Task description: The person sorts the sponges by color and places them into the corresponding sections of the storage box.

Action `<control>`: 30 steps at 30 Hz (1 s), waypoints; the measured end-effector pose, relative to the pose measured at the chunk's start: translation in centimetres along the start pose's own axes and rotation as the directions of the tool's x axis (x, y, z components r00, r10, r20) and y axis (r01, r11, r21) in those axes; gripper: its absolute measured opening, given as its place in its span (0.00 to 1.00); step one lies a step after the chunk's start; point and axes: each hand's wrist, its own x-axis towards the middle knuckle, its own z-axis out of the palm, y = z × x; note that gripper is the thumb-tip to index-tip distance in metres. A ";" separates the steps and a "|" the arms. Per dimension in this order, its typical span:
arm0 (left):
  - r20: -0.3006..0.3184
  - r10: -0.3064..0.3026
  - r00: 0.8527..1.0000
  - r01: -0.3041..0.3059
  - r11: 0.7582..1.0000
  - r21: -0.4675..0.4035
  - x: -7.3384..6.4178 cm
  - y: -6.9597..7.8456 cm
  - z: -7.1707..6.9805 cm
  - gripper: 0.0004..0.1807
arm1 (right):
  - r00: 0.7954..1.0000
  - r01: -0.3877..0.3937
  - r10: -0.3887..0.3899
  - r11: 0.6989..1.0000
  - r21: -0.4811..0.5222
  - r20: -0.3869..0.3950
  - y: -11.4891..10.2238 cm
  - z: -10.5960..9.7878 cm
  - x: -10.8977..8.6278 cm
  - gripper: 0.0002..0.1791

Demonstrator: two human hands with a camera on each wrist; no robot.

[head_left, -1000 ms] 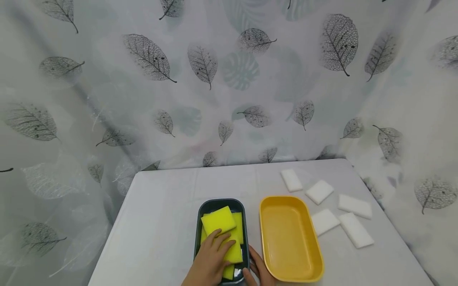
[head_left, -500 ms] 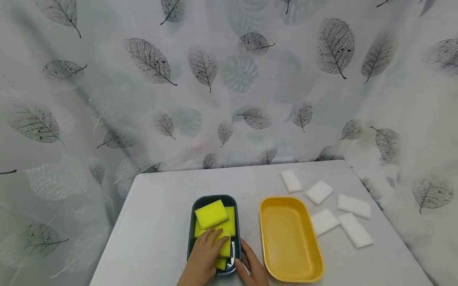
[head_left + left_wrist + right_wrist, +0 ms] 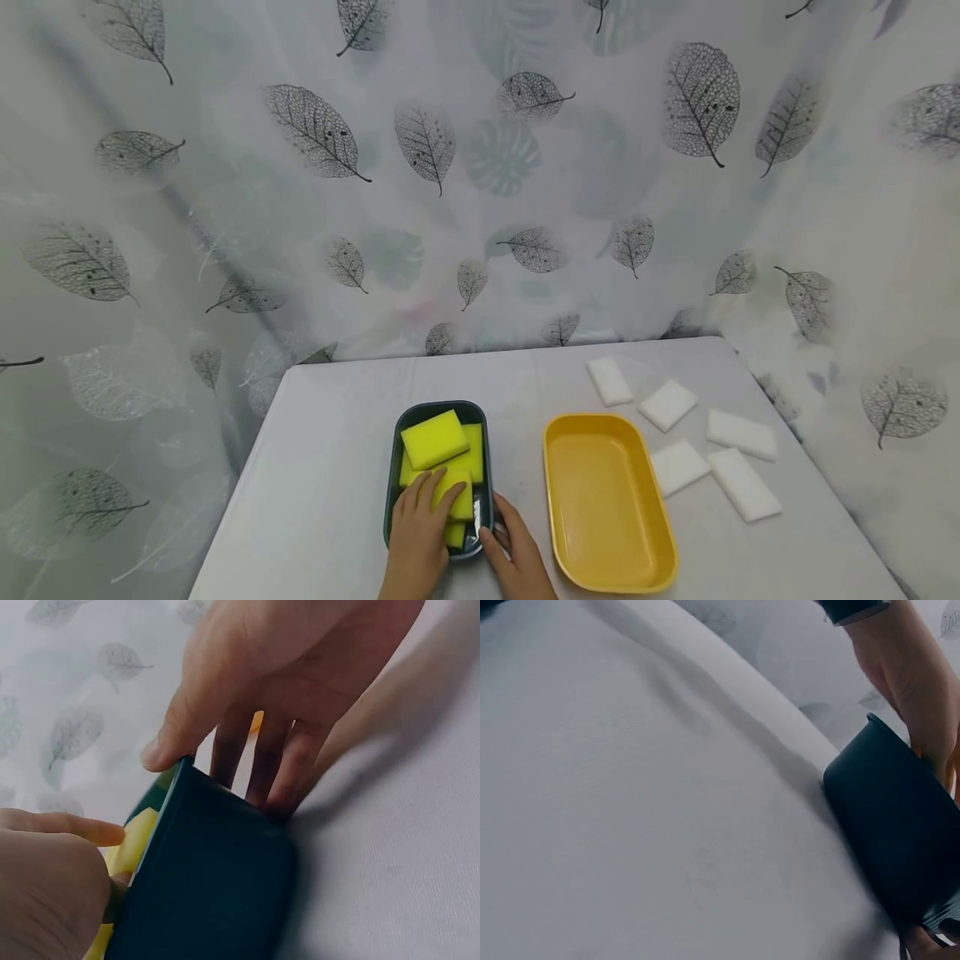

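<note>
A dark teal tray [image 3: 481, 498] stands on the white table with several yellow sponges inside, and the top one [image 3: 435, 439] lies slanted over others. My left hand [image 3: 420, 525] is over the near end of the tray, its fingers and thumb holding a yellow sponge [image 3: 459, 497]. Part of that sponge is hidden beneath the hand. At the tray's near right corner, my right hand [image 3: 514, 546] grips the rim. The left wrist view has the right hand's thumb [image 3: 161, 750] on the rim and its fingers against the outer wall.
A yellow tray [image 3: 558, 500] with nothing in it stands to the right of the teal one. Several white sponges [image 3: 744, 485] lie scattered past it on the right of the table [image 3: 330, 467]. A leaf-printed curtain [image 3: 480, 208] hangs behind and at both sides.
The teal tray with its yellow sponges has slid left and slightly away from me, both hands moving along with it. The yellow tray and white sponges have stayed in place.
</note>
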 end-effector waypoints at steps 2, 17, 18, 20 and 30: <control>-0.038 -0.009 0.999 0.009 1.000 -0.004 0.0 -0.2 0.3 0.40 | 1.000 -0.024 0.024 1.000 0.000 0.001 -0.2 0.0 0.2 0.38; -0.135 -0.031 0.990 0.017 0.994 -0.107 -0.8 -1.7 1.0 0.33 | 1.000 -0.003 0.004 1.000 0.025 -0.008 0.2 0.8 0.6 0.37; -0.141 -0.023 0.990 0.009 0.995 -0.096 -0.9 -1.8 0.9 0.35 | 1.000 -0.003 0.003 1.000 0.025 -0.011 0.2 0.8 0.6 0.37; -0.161 -0.012 0.987 0.000 0.997 -0.080 -1.1 -2.1 0.8 0.36 | 1.000 -0.001 0.002 1.000 0.026 -0.011 0.2 0.9 0.6 0.37; -0.156 -0.069 0.985 0.047 0.988 -0.144 -0.7 -2.7 0.9 0.20 | 1.000 -0.005 0.006 0.999 0.041 -0.029 -0.6 0.3 0.6 0.36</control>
